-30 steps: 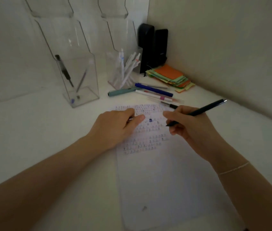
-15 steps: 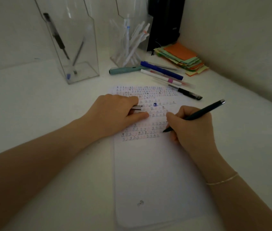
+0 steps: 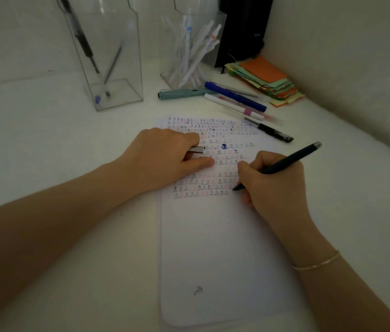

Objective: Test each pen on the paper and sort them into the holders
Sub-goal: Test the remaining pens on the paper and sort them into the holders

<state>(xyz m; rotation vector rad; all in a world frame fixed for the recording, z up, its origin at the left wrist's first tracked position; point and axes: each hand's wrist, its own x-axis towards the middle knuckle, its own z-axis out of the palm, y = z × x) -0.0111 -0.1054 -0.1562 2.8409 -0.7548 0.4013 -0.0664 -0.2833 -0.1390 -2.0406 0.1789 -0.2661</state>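
A white sheet of paper (image 3: pixel 213 248) lies on the pale surface (image 3: pixel 69 259), its far half filled with rows of small test marks. The right hand (image 3: pixel 275 185) has its grip clenched around a dark slim pen (image 3: pixel 289 159), tip touching the paper. The left hand (image 3: pixel 165 161) rests on the sheet, grasping a silvery pen cap (image 3: pixel 196 149). Beyond lie loose pens (image 3: pixel 234 97), then a clear acrylic holder (image 3: pixel 107 56) with two pens and another clear holder (image 3: pixel 189 49) of white pens.
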